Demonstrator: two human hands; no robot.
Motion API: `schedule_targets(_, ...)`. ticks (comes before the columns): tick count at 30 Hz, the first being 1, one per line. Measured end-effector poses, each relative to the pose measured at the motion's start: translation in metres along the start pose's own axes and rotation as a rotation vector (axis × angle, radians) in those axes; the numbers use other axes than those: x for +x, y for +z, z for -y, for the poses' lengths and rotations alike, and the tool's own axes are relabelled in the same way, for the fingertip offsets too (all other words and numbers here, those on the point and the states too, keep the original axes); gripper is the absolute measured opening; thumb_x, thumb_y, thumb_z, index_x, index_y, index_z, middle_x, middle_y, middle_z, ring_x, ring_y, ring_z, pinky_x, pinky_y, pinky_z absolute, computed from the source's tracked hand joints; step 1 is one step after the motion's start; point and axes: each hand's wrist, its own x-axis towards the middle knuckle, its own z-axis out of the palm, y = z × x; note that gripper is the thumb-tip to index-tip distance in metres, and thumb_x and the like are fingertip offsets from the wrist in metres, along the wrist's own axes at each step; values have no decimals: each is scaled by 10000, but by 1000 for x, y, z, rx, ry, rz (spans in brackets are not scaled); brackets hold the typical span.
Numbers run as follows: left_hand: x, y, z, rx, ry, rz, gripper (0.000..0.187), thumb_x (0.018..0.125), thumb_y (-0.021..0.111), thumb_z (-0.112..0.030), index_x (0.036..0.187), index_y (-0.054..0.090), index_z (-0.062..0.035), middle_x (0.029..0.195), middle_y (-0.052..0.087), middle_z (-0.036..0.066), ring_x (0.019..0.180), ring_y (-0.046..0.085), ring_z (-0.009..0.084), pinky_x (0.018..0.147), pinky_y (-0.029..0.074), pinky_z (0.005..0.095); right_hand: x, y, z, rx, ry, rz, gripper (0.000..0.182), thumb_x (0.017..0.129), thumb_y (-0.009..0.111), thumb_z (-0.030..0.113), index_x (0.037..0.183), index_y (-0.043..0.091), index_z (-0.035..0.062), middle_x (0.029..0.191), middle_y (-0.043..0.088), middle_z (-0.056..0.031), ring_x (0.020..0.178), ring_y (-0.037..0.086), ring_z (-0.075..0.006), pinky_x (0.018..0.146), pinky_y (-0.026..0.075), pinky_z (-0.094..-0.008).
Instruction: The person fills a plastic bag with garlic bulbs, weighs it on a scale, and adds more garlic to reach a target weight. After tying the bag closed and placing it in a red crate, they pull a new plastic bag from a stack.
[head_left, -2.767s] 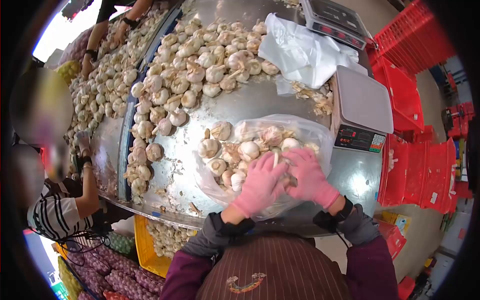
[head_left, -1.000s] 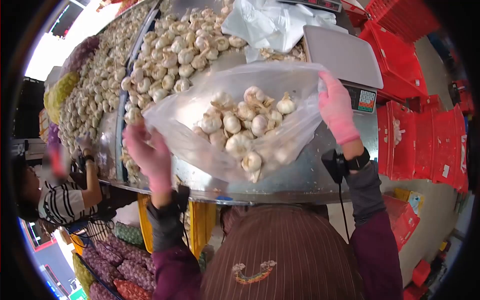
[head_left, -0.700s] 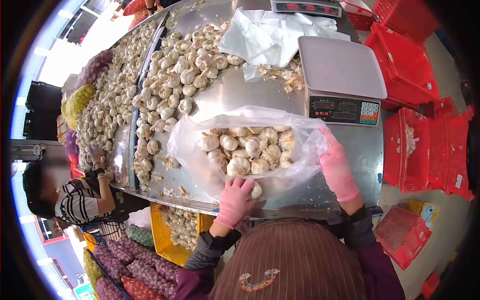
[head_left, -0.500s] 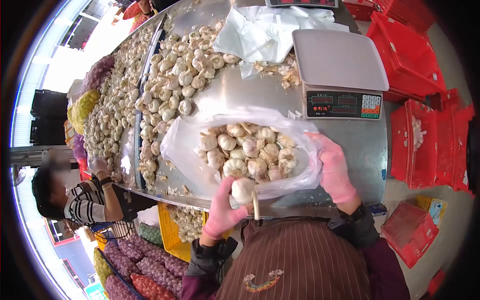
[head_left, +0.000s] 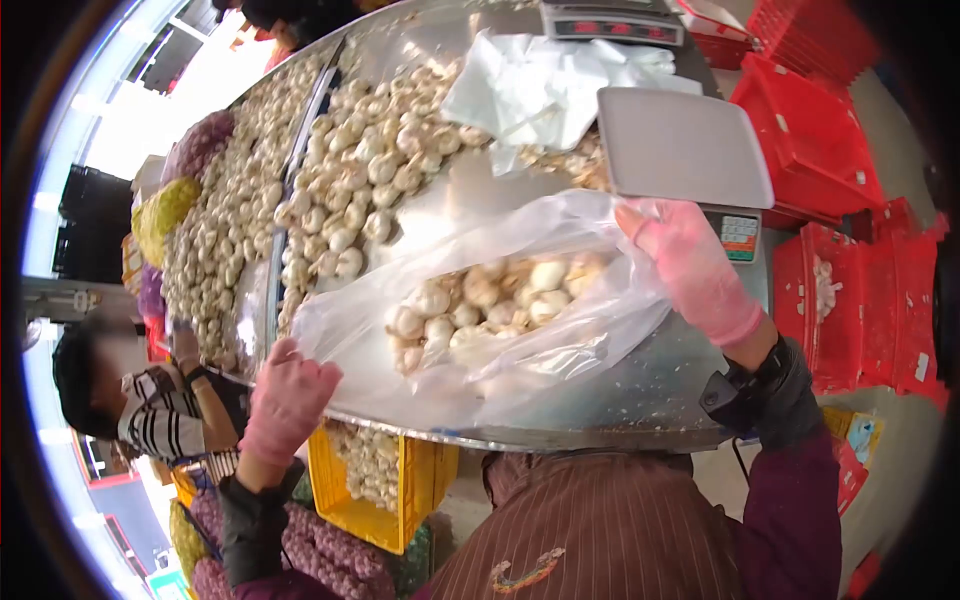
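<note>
A clear plastic bag (head_left: 350,320) is stretched wide over the metal table, with several garlic bulbs (head_left: 480,290) inside. My right hand (head_left: 700,270), in a pink glove, is closed on the bag's right rim and holds it raised. At the opposite end, my pink-gloved left hand (head_left: 288,400) is closed on the bag's left edge, by the table's front. Film partly veils the bulbs nearest me.
A heap of loose garlic (head_left: 370,150) lies beyond the bag to the left. White plastic bags (head_left: 540,85) and a scale (head_left: 685,150) are at the back. Red crates (head_left: 810,130) stand on the right, a yellow crate (head_left: 430,490) below the table edge. A co-worker (head_left: 165,410) is at left.
My left hand has moved left from the bag's front and no longer holds a garlic bulb. My right hand has risen with the rim, and the bag is now pulled long between both hands.
</note>
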Motion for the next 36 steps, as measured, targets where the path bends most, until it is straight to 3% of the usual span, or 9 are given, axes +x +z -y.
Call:
schedule_targets(6, 56, -124, 6, 198, 1, -327, 112, 675, 594, -10, 761, 575, -79, 607, 424, 43, 649, 496, 209, 915, 430, 431, 46, -94, 95, -236, -458, -84, 342, 956, 492, 322, 905, 652, 24, 733, 575, 19, 672, 482, -60, 604, 401, -237)
schedule_targets(8, 83, -160, 3, 293, 4, -390, 116, 675, 605, -3, 769, 586, -68, 606, 436, 57, 661, 499, 215, 916, 428, 437, 52, -144, 141, -1132, -1135, -224, 209, 801, 590, 163, 950, 587, 16, 890, 651, -165, 816, 640, -288, 774, 504, -371)
schedule_targets(13, 180, -199, -29, 350, 142, -626, 134, 682, 604, -8, 788, 606, -89, 572, 440, 34, 602, 498, 198, 937, 423, 427, 115, -249, 170, -1905, -1236, -651, 100, 857, 484, 62, 844, 567, 10, 745, 611, -132, 734, 627, -264, 650, 491, -324)
schedule_targets(14, 200, -199, -35, 356, 163, -617, 144, 682, 607, -8, 794, 608, -99, 569, 452, 22, 591, 503, 188, 957, 416, 418, 121, -263, 161, -1914, -1242, -657, 100, 857, 484, 62, 844, 567, 10, 745, 611, -132, 734, 627, -264, 650, 491, -324)
schedule_targets(16, 242, -193, -45, 419, 201, -601, 143, 690, 617, -22, 791, 607, -122, 587, 499, 7, 613, 540, 165, 997, 393, 406, 136, -288, 136, -241, -840, -268, 149, 893, 447, 73, 794, 543, 17, 688, 572, -68, 673, 607, -220, 615, 485, -309)
schedule_targets(18, 287, -176, -50, 472, 205, -546, 129, 711, 627, -45, 790, 604, -144, 621, 552, -1, 673, 582, 154, 1029, 369, 414, 137, -317, 103, -345, -692, -566, 334, 959, 497, 316, 875, 648, 29, 707, 571, 19, 665, 490, -80, 626, 412, -265)
schedule_targets(25, 363, -134, -51, 441, 74, -382, 116, 774, 572, -59, 818, 611, -159, 679, 598, -1, 783, 610, 180, 1063, 310, 436, 152, -348, -19, -344, -240, -760, 295, 906, 558, 279, 892, 659, 2, 743, 649, -94, 683, 588, -184, 646, 446, -331)
schedule_targets(32, 374, -163, -26, 478, 45, -468, 111, 765, 575, -70, 794, 611, -171, 642, 546, 2, 734, 581, 167, 1046, 319, 441, 176, -352, 12, -173, -292, -642, 316, 959, 512, 296, 940, 641, 9, 801, 632, -46, 701, 531, -111, 633, 420, -273)
schedule_targets(36, 373, -144, -49, 525, 71, -322, 98, 766, 571, -82, 802, 598, -169, 646, 540, -16, 758, 580, 164, 1071, 305, 432, 158, -353, -25, -405, -410, -618, 321, 924, 530, 268, 1033, 627, -18, 827, 655, -125, 723, 582, -212, 706, 461, -340)
